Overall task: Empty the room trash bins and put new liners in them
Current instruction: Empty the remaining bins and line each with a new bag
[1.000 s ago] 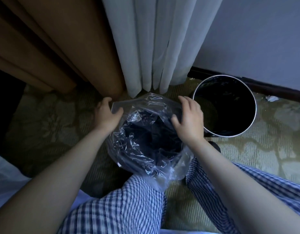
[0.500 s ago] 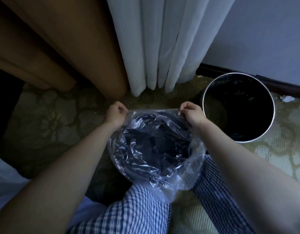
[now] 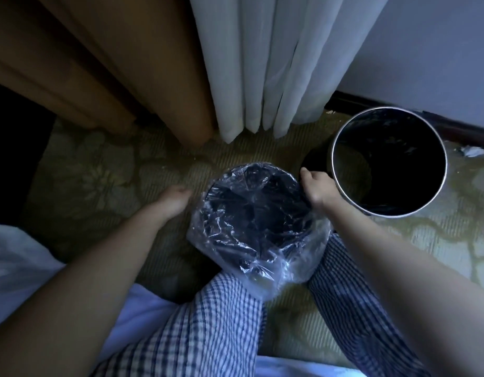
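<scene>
A small black bin (image 3: 251, 213) stands on the carpet between my checked trouser legs. A clear plastic liner (image 3: 287, 270) is stretched over its mouth, and its loose edge bunches down the near side. My left hand (image 3: 173, 200) sits low at the bin's left side with curled fingers, apparently holding the liner's edge, though the fingertips are hidden. Against the right rim, my right hand (image 3: 317, 190) grips the liner with curled fingers. A second, larger bin (image 3: 444, 170) with a metal rim and dark inside stands just right of that hand.
A brown curtain (image 3: 113, 63) and a white curtain (image 3: 276, 63) hang to the patterned carpet behind the bins. A dark baseboard runs under the pale wall. A small white scrap (image 3: 472, 151) lies at far right. White bedding (image 3: 15, 259) is at the left.
Both hands have moved apart and downward, drawing the liner's far edge over the bin's rim. The liner now lies taut across the mouth instead of being held up open.
</scene>
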The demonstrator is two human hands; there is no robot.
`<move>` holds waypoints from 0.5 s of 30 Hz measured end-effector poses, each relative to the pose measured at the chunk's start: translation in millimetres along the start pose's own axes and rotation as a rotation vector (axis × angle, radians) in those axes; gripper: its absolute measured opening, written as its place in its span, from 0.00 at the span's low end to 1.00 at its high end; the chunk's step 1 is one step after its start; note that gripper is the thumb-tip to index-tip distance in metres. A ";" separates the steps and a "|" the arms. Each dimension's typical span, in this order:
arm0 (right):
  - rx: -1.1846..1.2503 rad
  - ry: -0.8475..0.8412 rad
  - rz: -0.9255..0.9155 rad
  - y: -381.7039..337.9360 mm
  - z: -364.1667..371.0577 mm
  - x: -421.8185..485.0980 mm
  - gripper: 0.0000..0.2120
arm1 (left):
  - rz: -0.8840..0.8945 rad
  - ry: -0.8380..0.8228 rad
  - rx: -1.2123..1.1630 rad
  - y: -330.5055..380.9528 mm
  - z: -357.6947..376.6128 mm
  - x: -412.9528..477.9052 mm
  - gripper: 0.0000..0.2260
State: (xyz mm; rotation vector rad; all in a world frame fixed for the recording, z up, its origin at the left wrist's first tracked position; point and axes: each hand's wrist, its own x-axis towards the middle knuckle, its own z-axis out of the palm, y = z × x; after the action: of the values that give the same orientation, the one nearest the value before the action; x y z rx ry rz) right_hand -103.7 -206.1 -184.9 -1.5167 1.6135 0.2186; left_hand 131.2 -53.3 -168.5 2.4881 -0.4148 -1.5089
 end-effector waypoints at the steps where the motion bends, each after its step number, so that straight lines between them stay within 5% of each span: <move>1: -0.068 0.097 -0.146 -0.6 -2.4 -7.8 0.18 | 0.010 0.066 -0.022 1.2 1.6 -7.4 0.15; 4: -0.184 0.299 -0.465 -2.4 -1.1 -35.9 0.11 | 0.097 0.248 0.062 4.1 11.1 -32.7 0.15; 7: -0.225 0.274 -0.609 -1.3 12.0 -64.2 0.10 | 0.141 0.316 0.275 -4.0 24.0 -53.9 0.23; 10: -0.155 0.176 -0.636 2.8 23.7 -95.2 0.10 | 0.028 0.193 0.302 -20.1 43.2 -66.7 0.31; 15: -0.112 0.127 -0.472 36.8 46.3 -137.9 0.12 | -0.065 0.071 0.039 -53.0 69.7 -91.1 0.14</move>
State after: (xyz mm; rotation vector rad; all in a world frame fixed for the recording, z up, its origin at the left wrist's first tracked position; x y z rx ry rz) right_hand -133.3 -68.2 -133.9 -1.9821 1.3057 -0.0519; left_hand 36.3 25.6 -141.2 2.5998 -0.3583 -1.4442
